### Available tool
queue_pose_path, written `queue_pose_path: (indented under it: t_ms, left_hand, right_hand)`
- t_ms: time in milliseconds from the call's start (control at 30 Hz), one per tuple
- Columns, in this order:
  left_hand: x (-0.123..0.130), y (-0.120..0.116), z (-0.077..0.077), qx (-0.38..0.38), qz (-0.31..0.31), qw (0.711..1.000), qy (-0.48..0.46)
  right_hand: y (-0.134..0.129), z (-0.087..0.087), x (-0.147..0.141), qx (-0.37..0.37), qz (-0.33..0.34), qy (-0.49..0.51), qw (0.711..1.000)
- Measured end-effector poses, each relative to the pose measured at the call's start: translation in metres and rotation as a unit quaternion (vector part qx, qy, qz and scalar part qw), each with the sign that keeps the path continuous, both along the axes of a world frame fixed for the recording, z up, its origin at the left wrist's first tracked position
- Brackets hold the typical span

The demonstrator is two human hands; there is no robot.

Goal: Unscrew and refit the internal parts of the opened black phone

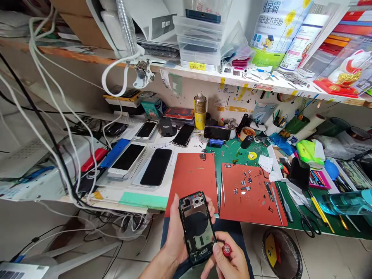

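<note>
My left hand [177,236] is closed around an opened phone housing [197,228], thumb along its left edge and fingertips on the right. The housing is tilted, with its bare interior facing up and camera rings [198,201] near the top. At its lower right corner is my right hand [229,259], closed, with the thumb against the housing's edge. A screwdriver [226,250] with a round red cap marked with a cross sits between its fingers; the shaft is hidden. Past the hands lie two red mats, the right mat [241,211] strewn with small phone parts [245,188].
Tweezers [222,190] lie between the mats. Scissors [309,226] and a blue bottle [345,203] lie at the right edge. Several phones, including a black one [156,167], rest on the left. A shelf [203,75] overhangs the back; a bin [281,254] stands below.
</note>
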State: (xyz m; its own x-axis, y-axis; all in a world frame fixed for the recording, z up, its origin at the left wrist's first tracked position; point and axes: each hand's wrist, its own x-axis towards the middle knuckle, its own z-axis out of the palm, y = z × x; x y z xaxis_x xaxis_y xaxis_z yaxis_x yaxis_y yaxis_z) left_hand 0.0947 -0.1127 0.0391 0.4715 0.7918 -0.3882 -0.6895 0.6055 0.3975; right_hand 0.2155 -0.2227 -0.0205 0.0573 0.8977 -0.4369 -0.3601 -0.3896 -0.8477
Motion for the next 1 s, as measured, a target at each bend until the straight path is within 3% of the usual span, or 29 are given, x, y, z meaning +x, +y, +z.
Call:
queue_pose_path:
  t_ms: [233,400,633,1000]
  left_hand:
    - [0.004,0.005,-0.003,0.012,-0.013,1.0,-0.015]
    - [0.007,-0.003,-0.014,-0.004,-0.016,0.999,-0.028]
    - [0.006,-0.012,-0.024,0.034,-0.015,0.997,-0.066]
    - [-0.001,-0.01,-0.032,0.043,-0.021,0.997,-0.069]
  right_hand:
    - [-0.002,0.011,0.0,-0.022,-0.021,0.002,1.0]
    - [0.001,0.016,0.007,-0.039,-0.057,0.038,0.997]
    - [0.002,0.011,0.009,-0.063,-0.094,0.077,0.991]
    - [0.002,0.01,0.005,-0.051,-0.079,0.059,0.994]
